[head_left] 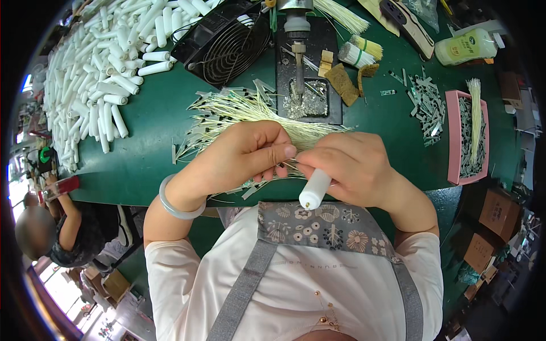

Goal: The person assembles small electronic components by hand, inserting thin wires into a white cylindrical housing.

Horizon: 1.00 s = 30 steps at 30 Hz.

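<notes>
My right hand (355, 167) is closed around a white plastic tube (316, 189), whose end with a small brass-coloured tip points down toward my apron. My left hand (250, 149) is pinched closed, thumb against finger, its fingertips close to those of the right. What it grips is too small to make out; a tiny dark bit shows under its fingers. Both hands hover over a loose bundle of thin pale-yellow wires (236, 109), many with small strip-like circuit boards at their ends.
White tubes (108, 68) are heaped at the left. A black fan (230, 42) and a soldering iron (300, 68) over a solder-crusted tray (311, 113) stand ahead. Small boards (426, 108), a pink box (454, 136) and a bottle (466, 47) lie right. Another person sits at far left.
</notes>
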Tool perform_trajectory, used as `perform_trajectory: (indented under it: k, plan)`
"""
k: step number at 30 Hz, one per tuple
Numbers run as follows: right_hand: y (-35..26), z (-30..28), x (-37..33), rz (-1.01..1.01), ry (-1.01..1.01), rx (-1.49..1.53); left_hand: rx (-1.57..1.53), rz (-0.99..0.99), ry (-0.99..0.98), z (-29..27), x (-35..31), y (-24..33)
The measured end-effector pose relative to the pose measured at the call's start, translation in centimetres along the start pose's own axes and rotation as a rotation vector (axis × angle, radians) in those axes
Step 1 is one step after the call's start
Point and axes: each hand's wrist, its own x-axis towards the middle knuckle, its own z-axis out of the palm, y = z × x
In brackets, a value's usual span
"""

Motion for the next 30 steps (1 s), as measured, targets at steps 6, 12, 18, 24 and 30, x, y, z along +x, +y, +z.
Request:
perform_trajectory:
  k: [6, 12, 18, 24, 30]
  plan:
    - [0.5, 0.6, -0.4, 0.324, -0.033, 0.24, 0.048, 0.379, 0.05, 0.4, 0.6, -2.3]
    - [0.3, 0.9, -0.7, 0.453, -0.062, 0.286, 0.581, 0.59, 0.207, 0.8, 0.8, -2.2]
    - [0.3, -0.3, -0.8, 0.421, -0.07, 0.448, 0.6, 0.781, 0.298, 0.8, 0.0, -2.5]
    - [0.6, 1.2, -2.3, 0.339, 0.014, 0.345, 0.338, 0.757, 0.273, 1.0, 0.0, -3.0]
    - [0.9, 2.3, -2.8, 0.081, 0.134, 0.059, -0.309, 0.519, 0.241, 1.5, 0.3, -3.9]
